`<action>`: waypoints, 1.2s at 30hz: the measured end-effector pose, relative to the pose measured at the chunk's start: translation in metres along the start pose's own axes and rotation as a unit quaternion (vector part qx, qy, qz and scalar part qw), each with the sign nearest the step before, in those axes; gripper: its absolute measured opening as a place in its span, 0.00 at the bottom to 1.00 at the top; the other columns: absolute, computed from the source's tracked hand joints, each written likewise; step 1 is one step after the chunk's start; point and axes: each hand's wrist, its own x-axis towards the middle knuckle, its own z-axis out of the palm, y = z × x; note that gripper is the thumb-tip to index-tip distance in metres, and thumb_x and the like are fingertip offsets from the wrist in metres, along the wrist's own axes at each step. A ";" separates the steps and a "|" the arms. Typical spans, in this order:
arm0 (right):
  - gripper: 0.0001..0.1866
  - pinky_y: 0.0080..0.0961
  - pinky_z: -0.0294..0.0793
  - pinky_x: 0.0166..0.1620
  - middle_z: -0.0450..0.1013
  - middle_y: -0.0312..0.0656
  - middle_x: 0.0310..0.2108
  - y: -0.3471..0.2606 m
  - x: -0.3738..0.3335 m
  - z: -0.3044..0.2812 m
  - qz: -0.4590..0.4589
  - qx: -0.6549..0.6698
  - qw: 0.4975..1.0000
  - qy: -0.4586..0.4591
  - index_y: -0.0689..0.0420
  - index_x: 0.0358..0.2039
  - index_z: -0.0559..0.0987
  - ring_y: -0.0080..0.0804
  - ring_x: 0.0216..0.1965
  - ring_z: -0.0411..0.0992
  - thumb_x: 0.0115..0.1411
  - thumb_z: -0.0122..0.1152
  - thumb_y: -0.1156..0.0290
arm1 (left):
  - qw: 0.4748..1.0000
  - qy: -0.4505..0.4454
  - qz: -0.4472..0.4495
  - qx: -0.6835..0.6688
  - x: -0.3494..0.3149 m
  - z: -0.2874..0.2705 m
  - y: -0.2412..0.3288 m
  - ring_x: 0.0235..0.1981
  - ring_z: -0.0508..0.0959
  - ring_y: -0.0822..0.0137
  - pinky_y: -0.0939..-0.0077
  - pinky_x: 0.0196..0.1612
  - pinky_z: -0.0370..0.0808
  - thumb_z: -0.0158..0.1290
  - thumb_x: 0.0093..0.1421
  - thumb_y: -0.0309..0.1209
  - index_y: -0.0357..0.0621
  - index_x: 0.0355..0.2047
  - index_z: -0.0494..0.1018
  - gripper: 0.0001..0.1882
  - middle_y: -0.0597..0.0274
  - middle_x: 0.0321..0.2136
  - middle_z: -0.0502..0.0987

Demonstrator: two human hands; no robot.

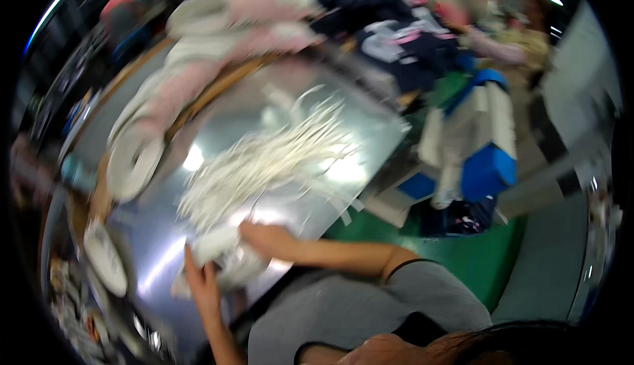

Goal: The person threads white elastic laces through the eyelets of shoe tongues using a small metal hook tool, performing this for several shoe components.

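On a shiny metal tabletop (pixel 145 230), a short white piece (pixel 218 241) lies between my hands; blur hides what it is made of. My right hand (pixel 264 238) is closed on its right end. At its left end is my left hand (pixel 202 279), index finger stretched out and thumb apart. Below the white piece, a crumpled pale item that looks like clear plastic (pixel 241 266) sits close to both hands. Just beyond them spreads a loose heap of thin white cords or strips (pixel 257 160), several strands trailing toward the table's right edge.
Thick white-and-pink rolls (pixel 135 160) line the left and far side. A white oval piece (pixel 105 259) sits at the left edge. Dark printed fabric (pixel 403 45) is piled at the far right. White-and-blue boxes (pixel 485 140) stand right, above a green floor (pixel 462 266). Another person (pixel 505 48) is behind.
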 end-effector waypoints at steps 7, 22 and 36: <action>0.10 0.37 0.75 0.34 0.74 0.45 0.33 -0.030 -0.010 -0.047 -0.116 0.066 0.984 0.115 0.57 0.38 0.76 0.47 0.32 0.76 0.54 0.63 0.77 | 0.934 0.008 0.144 0.328 -0.028 0.036 0.060 0.41 0.76 0.51 0.58 0.48 0.70 0.66 0.51 0.30 0.41 0.38 0.75 0.16 0.55 0.36 0.77; 0.08 0.17 0.66 0.27 0.73 0.31 0.21 -0.045 -0.017 -0.044 0.126 0.316 0.940 -0.030 0.59 0.38 0.82 0.13 0.23 0.66 0.63 0.65 0.68 | 0.960 0.062 0.200 0.187 -0.018 0.027 0.071 0.34 0.76 0.49 0.61 0.38 0.72 0.62 0.54 0.23 0.38 0.36 0.74 0.10 0.52 0.31 0.76; 0.08 0.19 0.62 0.27 0.67 0.34 0.27 -0.042 -0.027 -0.035 0.029 0.304 0.951 -0.039 0.58 0.42 0.78 0.17 0.25 0.63 0.64 0.62 0.70 | 0.934 -0.037 0.177 0.309 -0.007 0.021 0.053 0.33 0.76 0.51 0.59 0.35 0.72 0.60 0.57 0.27 0.42 0.45 0.76 0.14 0.54 0.29 0.73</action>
